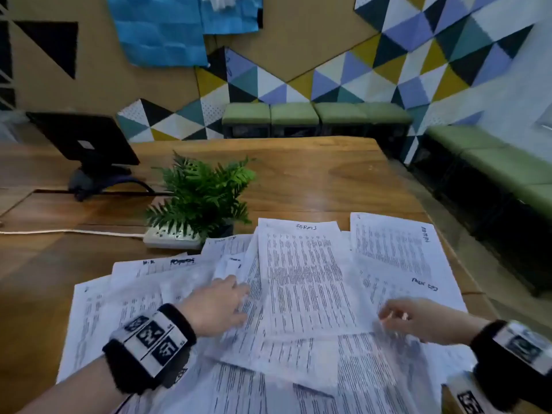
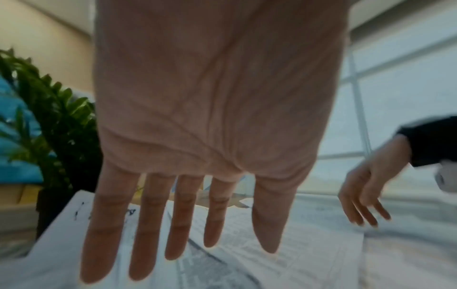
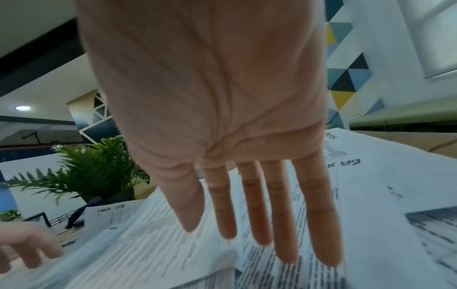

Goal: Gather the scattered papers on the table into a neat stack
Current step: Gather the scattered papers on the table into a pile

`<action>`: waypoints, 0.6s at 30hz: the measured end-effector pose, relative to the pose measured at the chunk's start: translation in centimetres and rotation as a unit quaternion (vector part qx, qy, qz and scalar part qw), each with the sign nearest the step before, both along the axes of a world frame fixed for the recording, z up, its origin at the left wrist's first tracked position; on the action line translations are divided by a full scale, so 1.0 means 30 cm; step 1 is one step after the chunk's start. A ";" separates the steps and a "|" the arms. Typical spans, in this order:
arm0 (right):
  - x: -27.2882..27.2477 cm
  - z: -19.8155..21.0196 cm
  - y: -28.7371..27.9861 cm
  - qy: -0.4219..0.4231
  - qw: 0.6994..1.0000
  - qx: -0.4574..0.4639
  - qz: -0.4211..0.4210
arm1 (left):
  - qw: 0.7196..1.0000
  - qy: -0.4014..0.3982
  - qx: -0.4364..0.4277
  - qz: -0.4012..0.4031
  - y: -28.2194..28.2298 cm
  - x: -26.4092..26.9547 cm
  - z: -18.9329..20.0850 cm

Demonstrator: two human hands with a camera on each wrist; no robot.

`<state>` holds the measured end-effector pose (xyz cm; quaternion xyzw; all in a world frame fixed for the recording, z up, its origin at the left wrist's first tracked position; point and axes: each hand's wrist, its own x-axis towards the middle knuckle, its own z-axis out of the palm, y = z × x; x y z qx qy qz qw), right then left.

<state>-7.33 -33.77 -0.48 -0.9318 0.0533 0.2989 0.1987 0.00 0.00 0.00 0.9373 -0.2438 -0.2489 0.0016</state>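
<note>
On the near right part of the wooden table the papers lie fanned and overlapping in a loose spread — printed sheets at many angles, some with handwritten headings along their tops. One sheet headed "FORMS" lies on top near the middle, and another sheet sits at the far right of the spread near the table's right edge.

The left hand lies over the sheets just left of the middle one; in the left wrist view its fingers are straight and spread, gripping nothing. The right hand is over the right side of the spread, fingers extended and apart — also holding nothing. Whether either hand's fingertips touch the paper cannot be told.

Just beyond the far left of the papers stands a potted fern, beside a white power strip. Farther left, a dark monitor stands on its base.
</note>
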 end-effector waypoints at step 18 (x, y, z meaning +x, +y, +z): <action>0.030 -0.077 0.259 -0.065 0.953 0.151 -0.256 | 0.944 0.056 -0.106 0.307 -0.001 -0.010 -0.113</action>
